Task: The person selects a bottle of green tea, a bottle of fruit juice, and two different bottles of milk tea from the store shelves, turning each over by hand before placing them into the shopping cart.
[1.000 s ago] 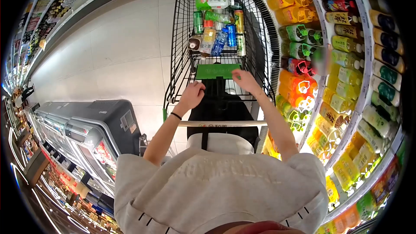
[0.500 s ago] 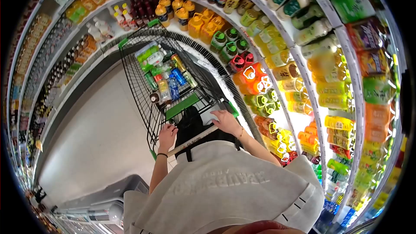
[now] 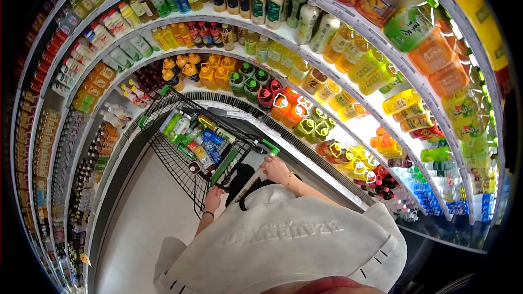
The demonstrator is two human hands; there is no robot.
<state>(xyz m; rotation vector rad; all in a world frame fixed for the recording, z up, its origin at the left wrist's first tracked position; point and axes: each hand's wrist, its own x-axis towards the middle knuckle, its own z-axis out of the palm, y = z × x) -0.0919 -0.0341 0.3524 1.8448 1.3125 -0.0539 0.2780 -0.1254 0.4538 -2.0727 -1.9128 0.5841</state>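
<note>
A black wire shopping cart [image 3: 177, 171] with green trim stands in front of me. My right hand [image 3: 276, 169] is closed around the right end of its pale handle [image 3: 251, 184], just below a green corner piece. At the cart's rear left corner, my left hand [image 3: 214, 198] has its fingers curled over the edge; its exact hold is partly hidden. Inside the basket lie green packages [image 3: 177, 126], blue cans [image 3: 212, 149], a bottle with a pale yellow label [image 3: 203, 158] and several other drinks.
Curved-looking shelves [image 3: 283, 35] of bottled drinks surround the cart ahead and on both sides. Large orange juice jugs [image 3: 215, 73] stand on the lowest shelf beyond the cart's front. A black ventilated shelf edge [image 3: 294, 144] runs close along the cart's right side. Pale floor [image 3: 144, 212] lies to the left.
The view has turned, so the shelves appear shifted and more of the upper rows show. The cart's handle is tilted more steeply. My right hand has closed more fully on the handle.
</note>
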